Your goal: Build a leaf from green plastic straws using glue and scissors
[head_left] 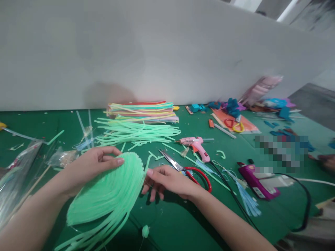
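Note:
My left hand [102, 162] grips a fan-shaped piece of light green pipe cleaners [110, 195], thumb on its face near the top. The pipe cleaners lie side by side in curved rows, and several loose ends trail towards the bottom of the view. At the piece's right edge is my right hand [164, 179], its thumb and forefinger pinched and the other fingers curled below. A thin green strand shows by that thumb; whether the fingers hold it I cannot tell. Just beyond the right hand lie scissors [197, 177] with red handles, blades partly apart.
Loose green pipe cleaners [138, 131] lie before a multicoloured bundle [141, 111] by the wall. A pink glue gun [195, 144] with a black cord and a purple device [258, 183] are on the right. Plastic bags [21, 181] lie left. Another person's hand [327, 163] shows far right.

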The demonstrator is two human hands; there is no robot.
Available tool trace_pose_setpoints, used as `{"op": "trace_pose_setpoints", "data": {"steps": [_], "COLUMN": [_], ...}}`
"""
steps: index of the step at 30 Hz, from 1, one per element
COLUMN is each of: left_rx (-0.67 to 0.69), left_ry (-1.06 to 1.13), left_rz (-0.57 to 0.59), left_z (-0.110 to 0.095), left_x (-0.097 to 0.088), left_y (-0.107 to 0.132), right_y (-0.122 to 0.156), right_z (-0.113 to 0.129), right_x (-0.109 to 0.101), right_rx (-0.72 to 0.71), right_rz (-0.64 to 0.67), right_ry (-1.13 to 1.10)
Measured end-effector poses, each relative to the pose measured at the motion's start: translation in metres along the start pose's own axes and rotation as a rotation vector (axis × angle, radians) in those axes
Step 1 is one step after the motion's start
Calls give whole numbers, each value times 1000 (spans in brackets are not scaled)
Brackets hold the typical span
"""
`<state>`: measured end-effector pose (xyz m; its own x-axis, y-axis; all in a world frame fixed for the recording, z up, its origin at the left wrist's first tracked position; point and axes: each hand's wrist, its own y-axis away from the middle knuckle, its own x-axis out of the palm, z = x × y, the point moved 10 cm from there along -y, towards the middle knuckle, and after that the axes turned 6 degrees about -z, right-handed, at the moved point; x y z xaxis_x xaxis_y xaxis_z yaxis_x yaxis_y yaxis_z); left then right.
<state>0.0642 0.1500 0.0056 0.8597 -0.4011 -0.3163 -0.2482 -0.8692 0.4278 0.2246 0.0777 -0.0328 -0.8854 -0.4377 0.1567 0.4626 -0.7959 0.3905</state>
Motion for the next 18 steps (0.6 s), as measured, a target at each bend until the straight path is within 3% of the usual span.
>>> {"op": "trace_pose_setpoints", "data": {"steps": [2, 5, 10, 18], "left_rx": [-4, -8, 19, 55], "left_ry": [33, 81, 99, 75], "left_rz": [-13, -52, -128, -134], "left_z": [1, 2, -1, -3], "left_x": [-1, -3, -5, 3], "left_y": [-1, -2, -3, -3], "right_y": [2, 5, 5, 2], "right_z": [0, -4, -9, -16], "right_x": [10, 15, 15, 9], "right_rx": [6, 38, 78, 112], "right_rz": [84, 111, 49, -76], "right_ry": [-63, -89, -100, -117]}}
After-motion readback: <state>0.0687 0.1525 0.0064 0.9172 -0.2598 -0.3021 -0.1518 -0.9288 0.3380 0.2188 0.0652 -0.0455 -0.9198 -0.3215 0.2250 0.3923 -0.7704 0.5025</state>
